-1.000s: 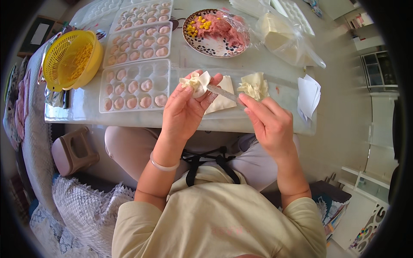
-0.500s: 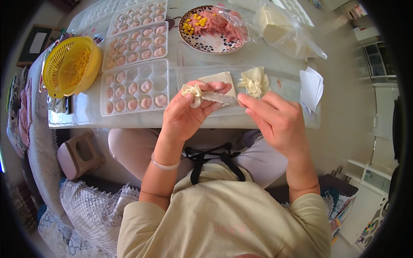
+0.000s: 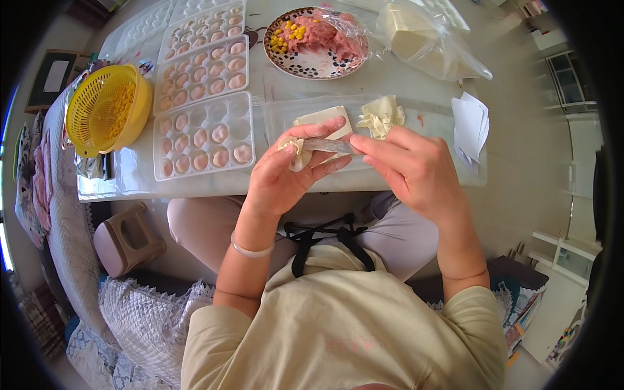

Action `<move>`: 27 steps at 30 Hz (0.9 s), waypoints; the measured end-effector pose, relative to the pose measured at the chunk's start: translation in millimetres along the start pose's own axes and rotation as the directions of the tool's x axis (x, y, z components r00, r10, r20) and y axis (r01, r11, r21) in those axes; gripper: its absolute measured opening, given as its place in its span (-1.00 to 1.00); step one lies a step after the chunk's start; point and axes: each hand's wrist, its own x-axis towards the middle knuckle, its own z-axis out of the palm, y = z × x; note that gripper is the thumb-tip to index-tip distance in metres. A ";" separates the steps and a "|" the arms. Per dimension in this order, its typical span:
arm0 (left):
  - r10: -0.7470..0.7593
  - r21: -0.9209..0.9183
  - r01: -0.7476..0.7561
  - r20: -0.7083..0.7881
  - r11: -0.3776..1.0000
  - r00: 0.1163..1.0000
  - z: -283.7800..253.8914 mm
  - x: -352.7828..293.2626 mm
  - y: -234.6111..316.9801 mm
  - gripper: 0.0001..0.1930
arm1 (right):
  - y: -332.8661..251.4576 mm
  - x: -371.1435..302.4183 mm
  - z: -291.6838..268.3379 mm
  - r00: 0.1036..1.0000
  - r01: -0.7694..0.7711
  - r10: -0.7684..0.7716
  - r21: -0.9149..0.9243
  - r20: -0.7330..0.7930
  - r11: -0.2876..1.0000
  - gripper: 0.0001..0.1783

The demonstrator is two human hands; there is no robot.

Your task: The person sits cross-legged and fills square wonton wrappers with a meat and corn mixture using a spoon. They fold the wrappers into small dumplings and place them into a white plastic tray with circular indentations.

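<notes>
Over the table's near edge, my left hand [image 3: 281,179] pinches a gathered wonton [image 3: 297,156] between thumb and fingers, its pale dough bunched in folds. My right hand [image 3: 419,166] grips one end of a flat, smeared filling spatula [image 3: 327,145], and its other end reaches to the wonton. White residue coats my left fingertips. Behind that hand lies a stack of square wrappers [image 3: 335,117], partly covered by my fingers. Crumpled wrapper dough [image 3: 382,116] sits just beyond my right hand.
A clear compartment tray [image 3: 242,109] of wontons stands left of my hands, with more filled trays behind. Farther back is a patterned plate [image 3: 318,65] of minced meat and corn. A yellow colander [image 3: 78,110] stands left, a plastic bag [image 3: 416,39] back right, white papers [image 3: 469,127] at right.
The whole view has shifted slightly. My left fingers have spread a little around the wonton, and the spatula stays against it in my right hand.
</notes>
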 end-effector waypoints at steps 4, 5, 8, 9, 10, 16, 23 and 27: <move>-0.005 0.073 0.014 -0.115 0.997 0.993 6.8 1.3 -5.8 -0.62 | 3.3 -2.2 2.7 0.999 0.001 -0.001 -0.001 0.041 1.000 -0.72; -0.002 0.095 0.017 -0.164 0.995 0.986 8.3 1.1 -6.4 -0.64 | 7.0 -4.2 5.2 0.999 -0.015 0.015 0.022 0.028 1.000 -0.73; 0.022 0.352 0.107 -0.343 0.930 0.939 -8.6 -3.7 -8.7 -0.70 | 15.7 -11.4 6.9 0.994 -0.109 0.110 0.089 -0.009 0.990 -0.76; 0.054 0.455 0.139 -0.386 0.880 0.921 -8.9 -2.6 -9.0 -0.71 | 16.5 -14.8 8.2 0.987 -0.154 0.157 0.110 -0.021 0.982 -0.77; 0.090 0.549 0.177 -0.424 0.817 0.901 -8.2 -1.0 -9.8 -0.71 | 13.4 -15.8 13.9 0.987 -0.144 0.154 0.174 -0.042 0.974 -0.77; 0.179 0.649 0.162 -0.426 0.743 0.887 6.8 5.0 -13.9 -0.58 | 1.5 -9.0 46.1 0.988 -0.115 0.140 0.300 -0.061 0.947 -0.78; -0.081 0.434 0.221 -0.319 0.873 0.944 8.5 -5.6 6.1 -0.51 | 13.2 -11.9 43.2 0.980 -0.196 0.196 0.235 0.022 0.952 -0.89; -0.172 0.449 0.342 -0.376 0.826 0.910 -2.3 -11.4 16.7 -0.67 | 6.7 -6.9 40.8 0.962 -0.268 0.244 0.277 0.118 0.923 -0.92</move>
